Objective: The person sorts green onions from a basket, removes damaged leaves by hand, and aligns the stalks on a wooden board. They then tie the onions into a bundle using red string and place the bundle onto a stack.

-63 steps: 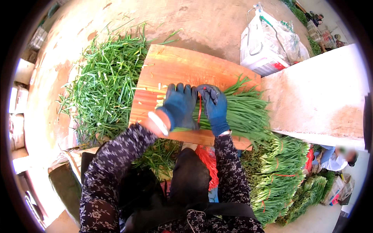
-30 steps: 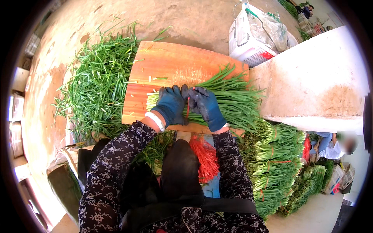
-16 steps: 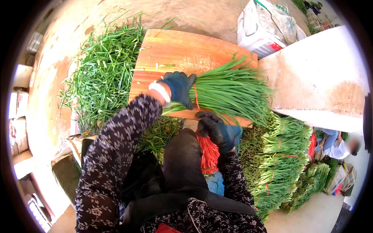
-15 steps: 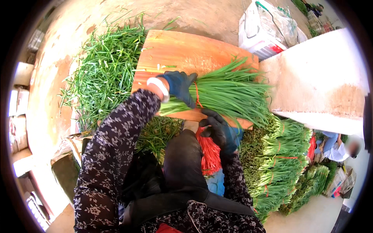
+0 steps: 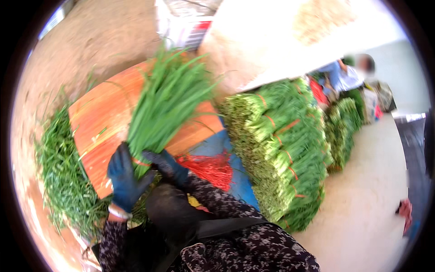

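Observation:
A bundle of long green chives, bound near its stalk ends by an orange-red tie, is lifted at a slant over the orange wooden board. Its leaves fan upward and are blurred. My left hand, in a blue glove, closes round the stalks from the left, with the thumb across below. From the right, my right hand, also gloved, grips the bundle beside the tie. The cut ends are mostly hidden by the hands.
Loose chive leaves heap on the left. Red tie strips lie right of my hands on blue material. Tied chive bundles are stacked to the right, below a pale board. Another person sits far right.
The view has swung to the right. The bundle, which lay across the board, is now raised with its leaves pointing up. My right hand has come onto the stalks beside the left.

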Tool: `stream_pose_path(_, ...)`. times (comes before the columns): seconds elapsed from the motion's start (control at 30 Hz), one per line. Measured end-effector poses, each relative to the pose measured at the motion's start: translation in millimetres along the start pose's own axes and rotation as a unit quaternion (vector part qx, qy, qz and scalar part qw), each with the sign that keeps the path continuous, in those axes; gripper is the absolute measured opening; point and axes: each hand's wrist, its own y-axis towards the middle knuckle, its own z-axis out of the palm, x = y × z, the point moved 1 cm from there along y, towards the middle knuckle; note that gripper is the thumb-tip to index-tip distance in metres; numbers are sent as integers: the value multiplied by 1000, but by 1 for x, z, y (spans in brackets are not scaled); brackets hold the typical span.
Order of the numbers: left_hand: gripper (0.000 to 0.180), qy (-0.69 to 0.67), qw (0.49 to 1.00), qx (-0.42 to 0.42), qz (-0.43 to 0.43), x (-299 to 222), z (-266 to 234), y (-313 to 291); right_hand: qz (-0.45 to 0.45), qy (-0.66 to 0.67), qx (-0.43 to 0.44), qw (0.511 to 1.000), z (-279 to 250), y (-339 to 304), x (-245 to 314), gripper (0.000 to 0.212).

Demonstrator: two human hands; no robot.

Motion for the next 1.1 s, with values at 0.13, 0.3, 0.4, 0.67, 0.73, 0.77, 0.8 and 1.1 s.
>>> stream_pose_path(0.13, 101, -141, 985, -98, 23, 4, -19, -12, -54, -29, 60, 996, 28, 10, 15, 52)
stream_pose_path(0.3, 89, -337, 929, -137, -72, 24, -66, 16, -207, -168, 132, 955, 101, 20, 115, 67)
stream_pose_path(0.4, 69, -396, 911, -100, -60, 59, -68, 35, -298, -405, 63, 862, 108, 24, 139, 83)
stream_pose_path(0.67, 36, -384, 920, -3, -82, 151, 83, 5, -320, -401, 62, 856, 42, 56, 73, 84)
stream_pose_path(0.73, 39, -427, 900, -69, -42, 163, 77, 0, -317, -470, 2, 824, 58, 43, 80, 85)
stream_pose_path(0.77, 43, -413, 909, -17, -51, 204, 72, -9, -318, -497, -22, 807, 74, 40, 84, 86)
stream_pose_path(0.8, 45, -284, 957, -62, -8, 203, 62, -11, -293, -535, -25, 792, 82, 29, 96, 97)
stream_pose_path(1.1, 48, -389, 917, -22, 88, 10, -12, 54, -423, -402, -144, 799, 73, -89, 186, 112)
